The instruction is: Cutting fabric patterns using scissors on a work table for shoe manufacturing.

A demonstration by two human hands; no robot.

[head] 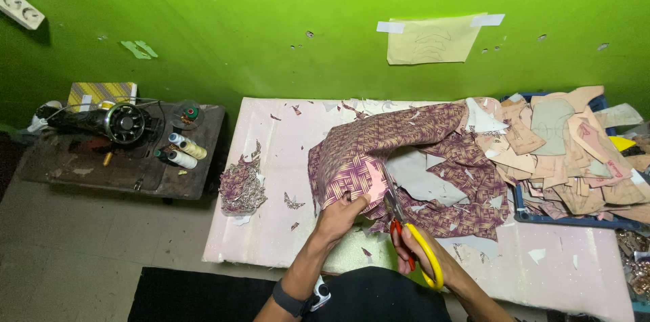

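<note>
Your left hand (340, 216) is closed on the near edge of the patterned cloth (399, 159), pinching a fold of it near the middle of the bench's (271, 227) front edge. Your right hand (418, 249) grips the scissors (412, 234) by their yellow and red handles, fingers through the loops, and the blades point away from you into the cloth just beside your left hand. The cloth, woven in purple and cream, lies bunched across the middle of the bench and reaches toward the far edge. A grey paper piece (423, 176) rests on it to the right of the blades. At the right end of the bench a heap of tan pattern pieces (569, 153) spills over a blue tray (525, 210). Near the left edge lies a small pile of cloth scraps (242, 186). Left of the bench, on a dark low table (135, 173), stand a sewing machine (115, 121) and thread spools (183, 149).
</note>
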